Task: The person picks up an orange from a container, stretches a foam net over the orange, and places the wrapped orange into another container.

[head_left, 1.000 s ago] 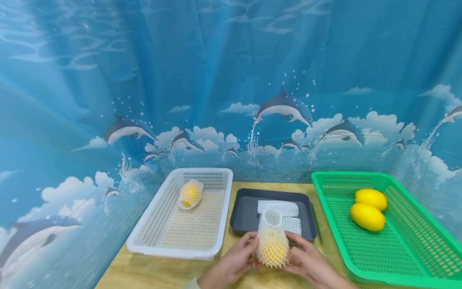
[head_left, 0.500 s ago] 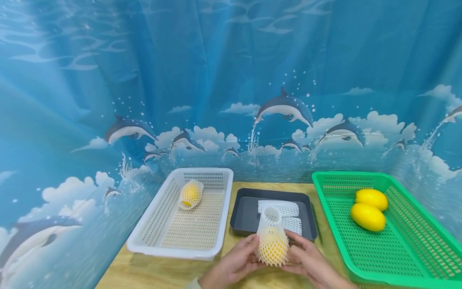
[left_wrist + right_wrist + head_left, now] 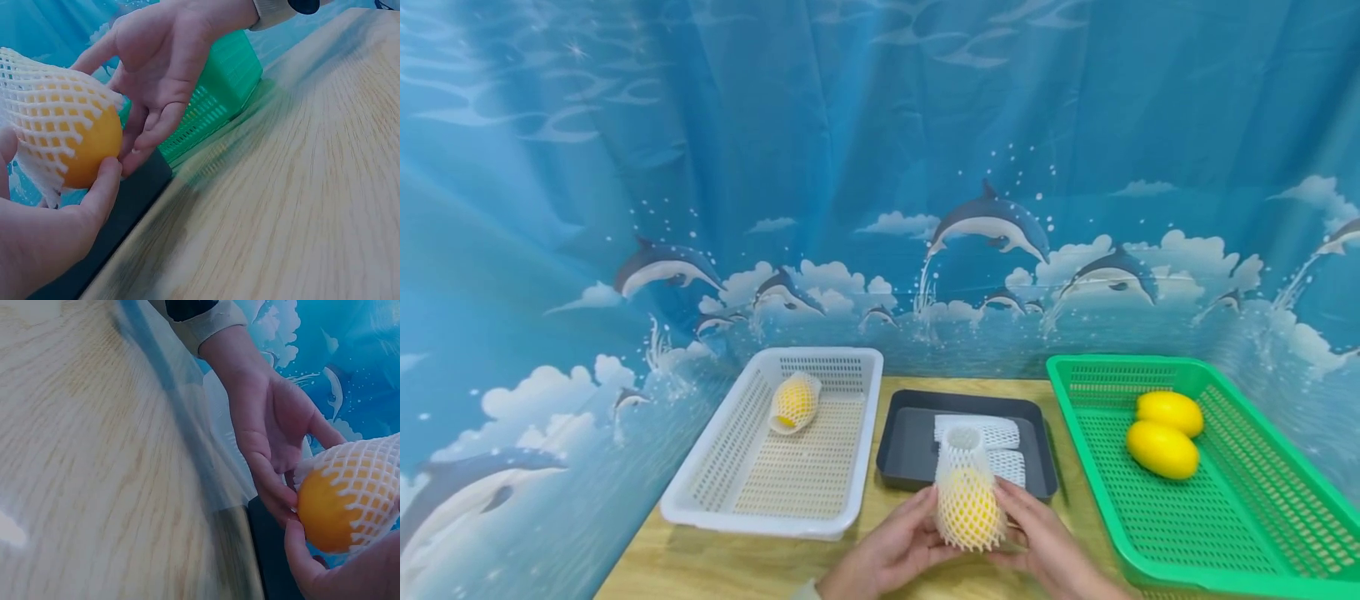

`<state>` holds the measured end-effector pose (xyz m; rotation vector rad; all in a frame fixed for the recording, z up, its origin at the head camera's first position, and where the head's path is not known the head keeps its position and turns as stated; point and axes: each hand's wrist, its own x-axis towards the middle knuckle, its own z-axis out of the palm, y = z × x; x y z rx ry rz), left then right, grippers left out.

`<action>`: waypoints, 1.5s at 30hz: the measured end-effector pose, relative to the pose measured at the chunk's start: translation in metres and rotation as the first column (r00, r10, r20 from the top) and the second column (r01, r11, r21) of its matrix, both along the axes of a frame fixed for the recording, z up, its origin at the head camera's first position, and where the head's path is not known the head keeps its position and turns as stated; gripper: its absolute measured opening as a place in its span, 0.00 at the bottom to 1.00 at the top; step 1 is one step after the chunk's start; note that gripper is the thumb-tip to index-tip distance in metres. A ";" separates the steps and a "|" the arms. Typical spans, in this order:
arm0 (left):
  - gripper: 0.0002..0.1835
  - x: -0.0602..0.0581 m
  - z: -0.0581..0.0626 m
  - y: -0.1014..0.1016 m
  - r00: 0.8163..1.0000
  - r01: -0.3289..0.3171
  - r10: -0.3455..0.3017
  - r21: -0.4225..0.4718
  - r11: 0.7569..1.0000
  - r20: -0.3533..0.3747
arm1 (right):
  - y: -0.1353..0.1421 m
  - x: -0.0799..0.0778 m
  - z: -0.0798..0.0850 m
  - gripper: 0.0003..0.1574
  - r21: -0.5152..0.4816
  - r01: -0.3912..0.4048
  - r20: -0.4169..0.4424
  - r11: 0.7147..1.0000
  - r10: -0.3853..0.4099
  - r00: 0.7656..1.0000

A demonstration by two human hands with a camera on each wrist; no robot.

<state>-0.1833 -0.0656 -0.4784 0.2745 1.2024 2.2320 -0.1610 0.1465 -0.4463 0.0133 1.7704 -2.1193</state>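
Near the table's front edge, both hands hold a yellow mango [image 3: 970, 512] inside a white foam net sleeve [image 3: 964, 454]. The sleeve's narrow end stands upward and gapes above the fruit. My left hand [image 3: 898, 542] grips the mango's left side, and my right hand [image 3: 1037, 533] grips its right side. In the left wrist view, bare yellow skin of the mango [image 3: 97, 153] shows past the net's edge, with left fingertips touching it. The right wrist view shows that bare end of the mango [image 3: 325, 515] between both hands' fingertips.
Behind the hands lies a dark grey tray [image 3: 910, 450] with flat white foam sleeves [image 3: 1000, 433]. At left, a white basket [image 3: 700, 492] contains a netted mango [image 3: 796, 402]. At right, a green basket [image 3: 1108, 508] contains two bare mangoes [image 3: 1163, 450]. A dolphin-print curtain [image 3: 850, 167] hangs behind.
The sleeved mango has shifted slightly right and leans a little. My right hand's fingers have moved along its side. Baskets and tray stay put.
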 end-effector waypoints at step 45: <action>0.40 0.000 0.008 -0.010 0.999 -0.036 0.036 -0.031 0.999 0.012 | 0.004 -0.004 -0.015 0.47 -0.201 -0.040 -0.021 0.979 0.037 0.999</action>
